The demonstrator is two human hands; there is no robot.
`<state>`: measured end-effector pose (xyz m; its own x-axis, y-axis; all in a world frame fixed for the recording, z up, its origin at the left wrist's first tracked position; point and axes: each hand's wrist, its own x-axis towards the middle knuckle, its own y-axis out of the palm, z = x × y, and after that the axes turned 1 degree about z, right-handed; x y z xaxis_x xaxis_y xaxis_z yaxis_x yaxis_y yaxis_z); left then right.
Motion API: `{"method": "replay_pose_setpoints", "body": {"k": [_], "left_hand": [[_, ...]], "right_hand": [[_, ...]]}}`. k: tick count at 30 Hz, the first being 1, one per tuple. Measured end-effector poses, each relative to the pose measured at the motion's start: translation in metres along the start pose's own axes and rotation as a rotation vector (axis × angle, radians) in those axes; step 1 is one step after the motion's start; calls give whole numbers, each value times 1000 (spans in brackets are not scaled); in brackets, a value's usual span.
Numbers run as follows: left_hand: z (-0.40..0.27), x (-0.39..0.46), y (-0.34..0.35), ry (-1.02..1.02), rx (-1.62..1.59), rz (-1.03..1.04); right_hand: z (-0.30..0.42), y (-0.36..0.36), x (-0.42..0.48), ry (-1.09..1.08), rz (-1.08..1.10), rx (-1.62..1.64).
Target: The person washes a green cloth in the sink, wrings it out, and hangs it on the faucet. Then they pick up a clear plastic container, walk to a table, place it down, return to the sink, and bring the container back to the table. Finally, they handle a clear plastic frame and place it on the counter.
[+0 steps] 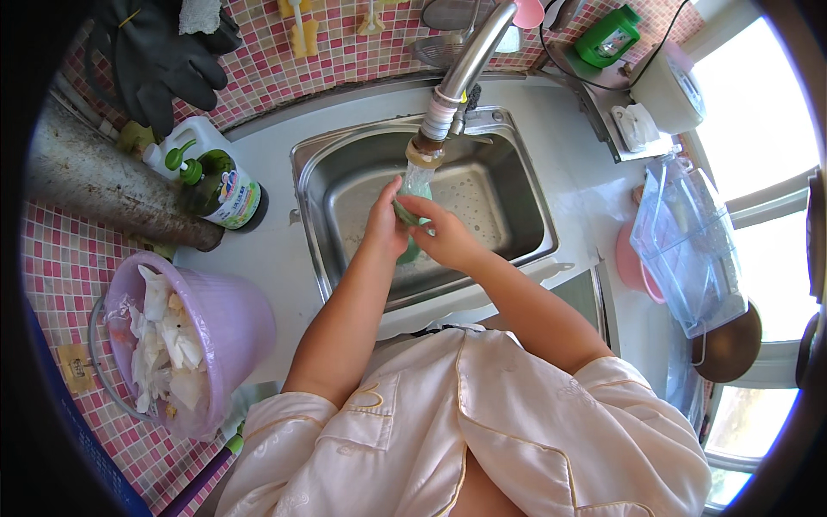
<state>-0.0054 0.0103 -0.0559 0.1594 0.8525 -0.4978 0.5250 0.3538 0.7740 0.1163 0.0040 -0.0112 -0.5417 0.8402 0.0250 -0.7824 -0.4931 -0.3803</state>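
Note:
Both hands are over the stainless steel sink (345,174), just below the running faucet (475,48). My left hand (387,223) is upright, its palm against a small green item (405,213) that may be a cloth or scrubber. The fingers of my right hand (442,232) pinch the same item from the other side. Water (420,174) falls from the faucet's tip beside my fingertips. Behind and beneath the hands a light green object (410,253) shows in part; its shape is mostly hidden.
Left of the sink stand a dark pump bottle (223,187) and a purple bucket (242,320) of crumpled paper. Black rubber gloves (155,64) hang on the tiled wall. At right are a clear plastic rack or box (688,239), a pink container (630,258) and a green bottle (607,39).

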Motion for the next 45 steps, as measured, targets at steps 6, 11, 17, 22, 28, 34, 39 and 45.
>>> {"method": "replay_pose_setpoints", "body": {"k": [6,11,17,22,28,34,39,45], "left_hand": [[13,3,16,207,-88,-188],[23,-12,42,546,574,-225],[14,-26,28,585,1023,-159],[2,-39,14,537,1151,-155],[6,-31,-49,348,905,-208],[2,-29,-35,70,376,-350],[-2,-6,-19,-209,-243,-207],[7,30,-35,-95,-355,-20]], "right_hand": [[-44,-40,-18,202,40,82],[-52,-15,4,124,-155,25],[-34,-3,39,430,-161,390],[-35,-15,55,410,-71,296],[-30,-20,64,444,21,308],[-44,-24,70,507,-182,709],[-30,-28,51,462,-18,980],[-25,-41,33,382,75,1123]]}}
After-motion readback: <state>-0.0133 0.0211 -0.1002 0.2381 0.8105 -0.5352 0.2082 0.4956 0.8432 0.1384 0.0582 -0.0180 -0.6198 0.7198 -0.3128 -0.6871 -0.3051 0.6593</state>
